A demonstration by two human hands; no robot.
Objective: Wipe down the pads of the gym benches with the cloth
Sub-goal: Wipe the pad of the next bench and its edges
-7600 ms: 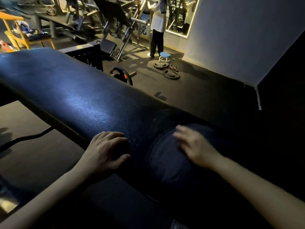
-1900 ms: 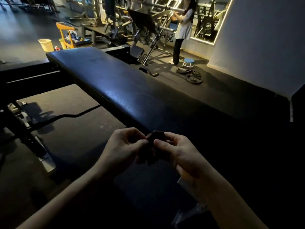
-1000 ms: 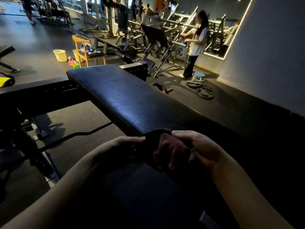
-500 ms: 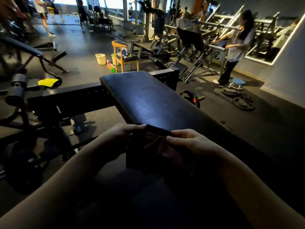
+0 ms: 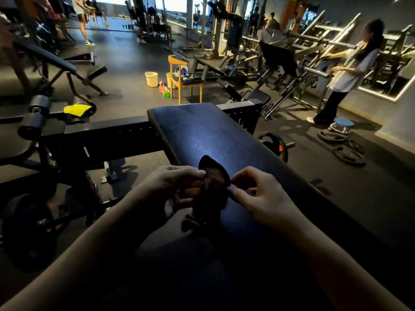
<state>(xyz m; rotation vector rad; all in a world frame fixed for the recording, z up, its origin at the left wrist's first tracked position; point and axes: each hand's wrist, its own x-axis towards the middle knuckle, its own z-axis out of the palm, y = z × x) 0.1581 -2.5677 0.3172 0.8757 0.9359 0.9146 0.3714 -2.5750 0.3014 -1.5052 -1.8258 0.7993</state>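
Note:
A long black bench pad (image 5: 202,133) runs from the middle of the view down toward me. Just above its near half, a small dark cloth (image 5: 213,185) hangs bunched between my two hands. My left hand (image 5: 170,187) pinches the cloth's left edge with curled fingers. My right hand (image 5: 256,194) pinches its right edge between thumb and forefinger. The cloth's lower folds dangle close to the pad; whether they touch it is too dark to tell.
A black rack beam (image 5: 101,135) crosses left of the pad. An incline bench (image 5: 54,61) stands far left. A wooden chair (image 5: 182,79), a pale bucket (image 5: 151,79) and spray bottles sit behind. Weight plates (image 5: 345,151) lie at right near a person (image 5: 350,70).
The view has lifted and swung, showing more of the gym. My hands have drawn slightly apart and the cloth, flatter before, now hangs bunched between pinching fingers.

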